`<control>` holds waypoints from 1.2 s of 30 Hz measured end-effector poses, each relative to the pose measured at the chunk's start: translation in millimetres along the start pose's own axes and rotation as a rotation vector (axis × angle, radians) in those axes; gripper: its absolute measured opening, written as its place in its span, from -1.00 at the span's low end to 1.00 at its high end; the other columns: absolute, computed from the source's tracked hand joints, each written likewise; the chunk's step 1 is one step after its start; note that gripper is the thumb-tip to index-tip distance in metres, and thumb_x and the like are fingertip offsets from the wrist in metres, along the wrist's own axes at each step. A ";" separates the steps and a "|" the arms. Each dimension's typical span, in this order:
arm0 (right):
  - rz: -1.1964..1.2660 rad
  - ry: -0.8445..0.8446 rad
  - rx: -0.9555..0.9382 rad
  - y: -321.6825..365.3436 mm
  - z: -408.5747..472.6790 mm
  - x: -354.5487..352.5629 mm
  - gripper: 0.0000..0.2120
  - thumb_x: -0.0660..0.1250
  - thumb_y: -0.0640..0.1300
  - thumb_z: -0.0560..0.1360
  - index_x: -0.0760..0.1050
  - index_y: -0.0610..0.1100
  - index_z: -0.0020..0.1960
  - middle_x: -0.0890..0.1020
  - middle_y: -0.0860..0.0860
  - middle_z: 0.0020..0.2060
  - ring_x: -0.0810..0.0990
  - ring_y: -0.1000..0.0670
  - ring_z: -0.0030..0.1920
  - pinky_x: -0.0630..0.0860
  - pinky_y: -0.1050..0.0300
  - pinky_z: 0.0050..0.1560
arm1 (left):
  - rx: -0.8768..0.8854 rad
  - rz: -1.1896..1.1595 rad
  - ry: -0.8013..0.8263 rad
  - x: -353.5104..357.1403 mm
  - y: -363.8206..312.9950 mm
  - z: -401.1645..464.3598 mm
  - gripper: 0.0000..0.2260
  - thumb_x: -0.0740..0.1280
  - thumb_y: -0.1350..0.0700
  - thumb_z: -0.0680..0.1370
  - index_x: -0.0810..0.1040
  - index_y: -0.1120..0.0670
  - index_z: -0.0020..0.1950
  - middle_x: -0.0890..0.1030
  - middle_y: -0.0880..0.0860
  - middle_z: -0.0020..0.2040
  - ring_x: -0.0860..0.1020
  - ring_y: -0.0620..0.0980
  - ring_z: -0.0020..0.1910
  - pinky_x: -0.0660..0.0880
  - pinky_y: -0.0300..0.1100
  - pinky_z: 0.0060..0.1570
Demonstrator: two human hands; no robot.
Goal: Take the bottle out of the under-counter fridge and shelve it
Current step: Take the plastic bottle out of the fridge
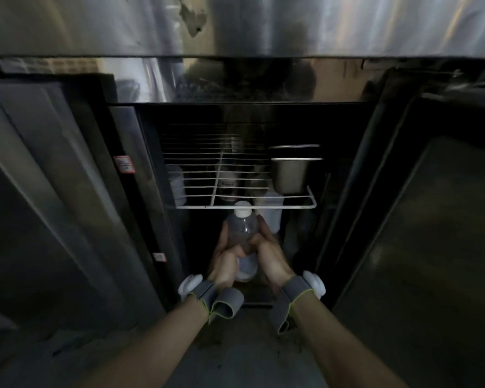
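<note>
Both forearms reach straight out from me, grey straps on the wrists, and my left hand point(224, 261) and right hand point(269, 254) are wrapped around the clear bottle point(242, 236) from either side, fingers curled onto it. Bottle's upright-ish, white cap tipped away from me, just below the front edge of the wire shelf point(244, 189) in the open under-counter fridge point(345, 191). Steel pan point(290, 173) sits on that shelf's right side.

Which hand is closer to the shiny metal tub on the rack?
Right. The right hand grips the bottle below the metal tub, on its side of the rack; the left hand holds the bottle's other side, farther away.
</note>
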State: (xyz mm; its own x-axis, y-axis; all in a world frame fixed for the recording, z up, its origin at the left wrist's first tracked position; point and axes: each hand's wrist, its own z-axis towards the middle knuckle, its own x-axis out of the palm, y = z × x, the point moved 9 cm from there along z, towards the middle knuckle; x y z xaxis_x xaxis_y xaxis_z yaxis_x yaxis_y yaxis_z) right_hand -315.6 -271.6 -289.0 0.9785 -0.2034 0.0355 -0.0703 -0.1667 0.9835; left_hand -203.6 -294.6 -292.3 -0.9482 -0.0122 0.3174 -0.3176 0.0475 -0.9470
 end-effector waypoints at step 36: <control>-0.019 0.118 -0.383 278.8 -305.1 12.0 -0.41 0.19 -0.11 0.63 0.18 0.10 0.63 0.29 0.03 0.57 0.32 -0.02 0.51 0.36 0.04 0.41 | 0.196 0.147 0.166 26.6 -337.4 -265.2 -0.24 0.31 0.11 0.22 0.38 0.03 0.47 0.53 0.28 0.33 0.50 0.16 0.31 0.39 0.04 0.35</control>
State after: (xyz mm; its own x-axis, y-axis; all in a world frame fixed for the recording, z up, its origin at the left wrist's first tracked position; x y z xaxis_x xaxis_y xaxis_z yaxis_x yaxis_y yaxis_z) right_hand -264.2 -26.1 39.7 0.9960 -0.0878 0.0149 0.0037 0.2071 0.9783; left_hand -120.7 -46.1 48.7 -0.9757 0.1451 0.1640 -0.1864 -0.1575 -0.9698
